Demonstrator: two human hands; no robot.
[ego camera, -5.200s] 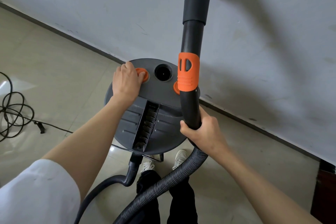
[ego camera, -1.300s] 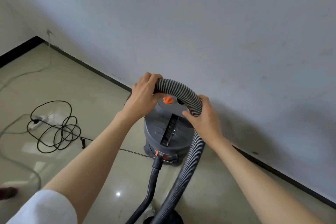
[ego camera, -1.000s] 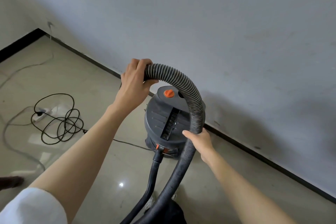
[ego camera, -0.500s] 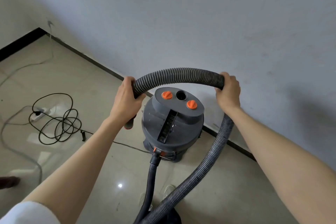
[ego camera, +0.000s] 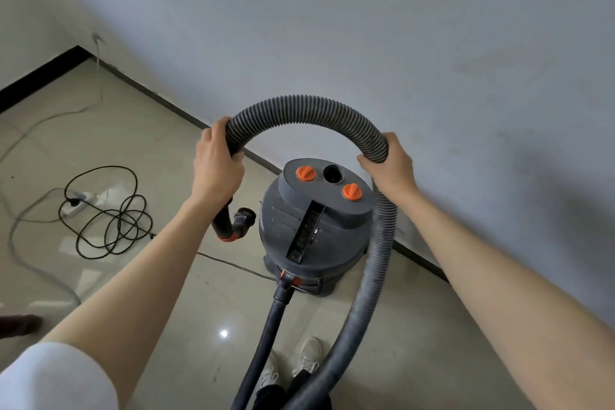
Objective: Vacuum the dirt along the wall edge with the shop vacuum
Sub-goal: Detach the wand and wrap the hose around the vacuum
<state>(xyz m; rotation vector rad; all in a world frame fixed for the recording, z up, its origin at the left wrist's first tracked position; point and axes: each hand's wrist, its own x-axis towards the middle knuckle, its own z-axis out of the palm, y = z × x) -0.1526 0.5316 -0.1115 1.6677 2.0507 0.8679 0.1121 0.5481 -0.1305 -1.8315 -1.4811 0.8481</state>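
Both hands grip the hose [ego camera: 309, 110]: the left hand [ego camera: 216, 166] is curled round it near its nozzle end, the right hand [ego camera: 389, 166] wrapped round it farther along. The hose is grey, ribbed and dusty, arching between the 2 hands above the vacuum [ego camera: 316, 226]. The vacuum is a dark grey drum with 2 orange knobs [ego camera: 305, 173] and a round port on its lid, standing on the tiled floor [ego camera: 133, 130] just beside the wall [ego camera: 366, 27]. A black nozzle [ego camera: 233, 223] with an orange ring hangs below the left hand. A coiled cable [ego camera: 109, 210] lies to the left.
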